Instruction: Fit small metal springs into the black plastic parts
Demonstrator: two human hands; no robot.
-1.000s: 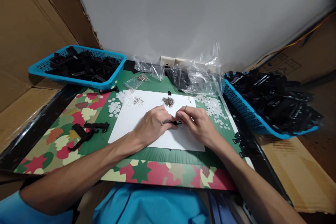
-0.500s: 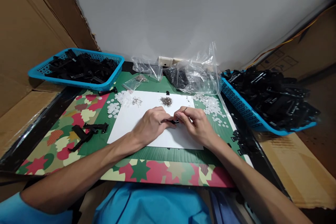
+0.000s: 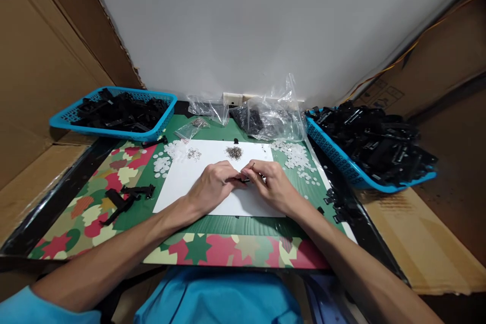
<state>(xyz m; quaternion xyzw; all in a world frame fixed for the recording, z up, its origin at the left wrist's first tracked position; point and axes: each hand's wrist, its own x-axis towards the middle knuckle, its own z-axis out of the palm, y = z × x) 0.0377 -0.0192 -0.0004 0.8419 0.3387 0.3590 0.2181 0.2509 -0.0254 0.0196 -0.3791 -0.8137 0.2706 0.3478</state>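
Over a white sheet (image 3: 182, 190), my hands meet around a small black plastic part (image 3: 243, 180). My left hand (image 3: 212, 185) is closed on its left side, and the fingers hide most of it. My right hand (image 3: 271, 185) is closed at the part's right end. Between its thumb and forefinger is a thin, dark tool (image 3: 253, 165), whose kind I cannot make out. Just beyond my hands lies a pile of tiny brownish metal pieces (image 3: 234, 152). A smaller heap of thin metal pieces (image 3: 194, 154) is to its left.
Blue baskets of black plastic parts stand left (image 3: 152, 136) and right (image 3: 341, 167). White discs (image 3: 294, 154) lie on both sides of the sheet. Clear plastic bags (image 3: 273, 119) rest against the wall. Loose black parts (image 3: 121, 202) lie at left, and black clips (image 3: 336, 207) at right.
The view has shifted slightly, so the scene sits a little differently. Both hands keep their grip on the black part, with only slight finger movement.
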